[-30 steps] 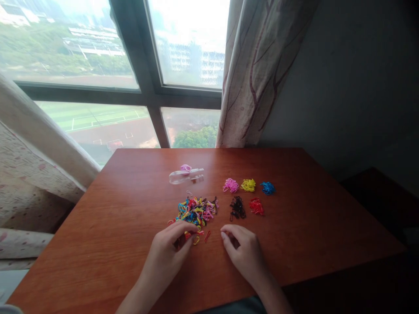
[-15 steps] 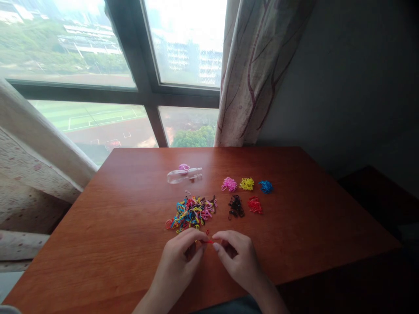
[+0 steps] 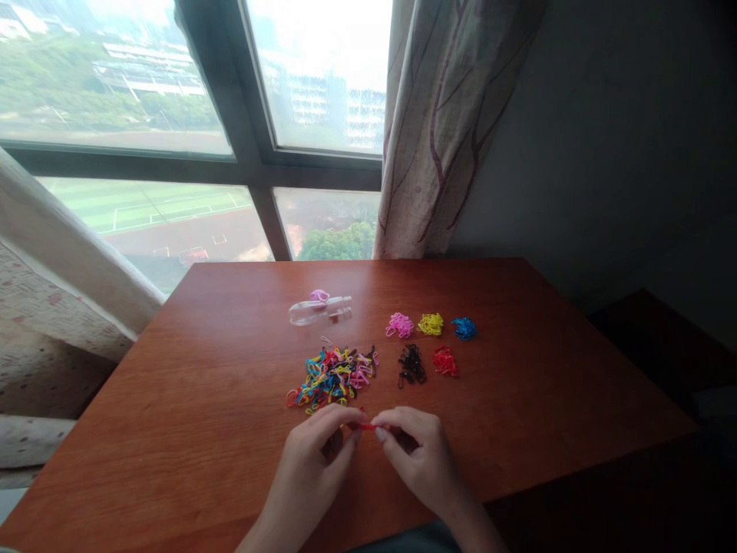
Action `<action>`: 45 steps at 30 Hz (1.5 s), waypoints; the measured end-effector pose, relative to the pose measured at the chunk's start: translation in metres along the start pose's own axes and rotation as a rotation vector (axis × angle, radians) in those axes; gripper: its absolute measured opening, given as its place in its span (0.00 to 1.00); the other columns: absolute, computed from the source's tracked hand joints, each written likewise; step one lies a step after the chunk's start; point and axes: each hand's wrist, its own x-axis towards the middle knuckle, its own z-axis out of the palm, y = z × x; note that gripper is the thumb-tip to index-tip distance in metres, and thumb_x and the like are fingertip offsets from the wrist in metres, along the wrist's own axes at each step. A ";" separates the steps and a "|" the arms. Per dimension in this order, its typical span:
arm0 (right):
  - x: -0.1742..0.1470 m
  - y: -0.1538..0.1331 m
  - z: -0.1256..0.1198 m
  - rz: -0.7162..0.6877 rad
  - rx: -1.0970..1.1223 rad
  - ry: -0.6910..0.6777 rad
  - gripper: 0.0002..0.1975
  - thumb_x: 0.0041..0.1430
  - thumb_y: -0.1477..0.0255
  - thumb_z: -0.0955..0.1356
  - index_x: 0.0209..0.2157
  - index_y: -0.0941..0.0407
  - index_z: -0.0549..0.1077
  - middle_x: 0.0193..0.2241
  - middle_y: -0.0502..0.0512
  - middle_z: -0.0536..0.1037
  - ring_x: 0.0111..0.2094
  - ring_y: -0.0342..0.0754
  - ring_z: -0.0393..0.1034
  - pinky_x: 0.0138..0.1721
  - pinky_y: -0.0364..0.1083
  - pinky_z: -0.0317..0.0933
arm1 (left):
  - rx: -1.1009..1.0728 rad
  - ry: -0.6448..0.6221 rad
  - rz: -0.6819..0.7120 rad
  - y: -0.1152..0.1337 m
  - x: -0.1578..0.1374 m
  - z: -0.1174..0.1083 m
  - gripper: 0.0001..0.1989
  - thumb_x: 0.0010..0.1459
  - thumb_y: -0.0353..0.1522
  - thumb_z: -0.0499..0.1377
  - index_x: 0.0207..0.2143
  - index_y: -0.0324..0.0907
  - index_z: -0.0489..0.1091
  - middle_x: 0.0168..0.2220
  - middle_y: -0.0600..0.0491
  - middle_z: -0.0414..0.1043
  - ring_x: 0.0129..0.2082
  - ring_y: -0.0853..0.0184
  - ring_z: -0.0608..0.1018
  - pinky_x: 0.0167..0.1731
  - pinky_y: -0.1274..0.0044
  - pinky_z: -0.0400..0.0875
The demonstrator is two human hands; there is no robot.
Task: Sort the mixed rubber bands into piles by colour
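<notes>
My left hand [image 3: 319,453] and my right hand [image 3: 418,449] meet close to the near side of the table. Thumb and fingertips of each are pinched on one small red stitch marker [image 3: 367,426], a pin-like plastic clip stretched between them. Just beyond my left hand lies a mixed heap of stitch markers [image 3: 337,376] in red, blue, yellow, pink and black. To the right are sorted piles: pink [image 3: 399,326], yellow [image 3: 431,325], blue [image 3: 464,329], black [image 3: 411,364] and red [image 3: 445,361].
A clear bottle-shaped container [image 3: 319,309] with a pinkish-purple part lies on its side behind the heap. One pale marker [image 3: 326,340] sits apart between them. The wooden table [image 3: 201,369] ends at a window, with curtains [image 3: 443,130] on either side.
The view has turned slightly, so the table things appear a little further left. Both hands keep their pinch on the red stitch marker, and a bit more of it shows between the fingertips.
</notes>
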 end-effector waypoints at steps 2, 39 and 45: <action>0.000 0.001 -0.001 0.006 0.019 -0.001 0.07 0.62 0.75 0.66 0.35 0.54 0.78 0.27 0.50 0.78 0.29 0.43 0.72 0.32 0.40 0.61 | -0.004 0.005 0.003 0.000 0.000 0.001 0.08 0.59 0.27 0.55 0.35 0.42 0.75 0.30 0.54 0.76 0.26 0.71 0.75 0.27 0.82 0.67; -0.008 0.031 -0.026 0.203 -0.063 0.274 0.15 0.63 0.61 0.66 0.31 0.55 0.77 0.25 0.51 0.77 0.25 0.44 0.70 0.26 0.39 0.62 | 0.222 0.170 0.290 -0.030 -0.016 -0.015 0.09 0.63 0.28 0.54 0.41 0.45 0.72 0.36 0.53 0.77 0.34 0.72 0.80 0.35 0.86 0.73; -0.007 0.074 -0.090 0.357 -0.228 0.534 0.22 0.58 0.52 0.66 0.34 0.57 0.78 0.26 0.55 0.79 0.27 0.49 0.73 0.27 0.42 0.65 | 0.275 0.167 0.281 -0.035 -0.019 -0.018 0.10 0.63 0.28 0.53 0.41 0.45 0.73 0.38 0.51 0.78 0.35 0.70 0.82 0.35 0.85 0.75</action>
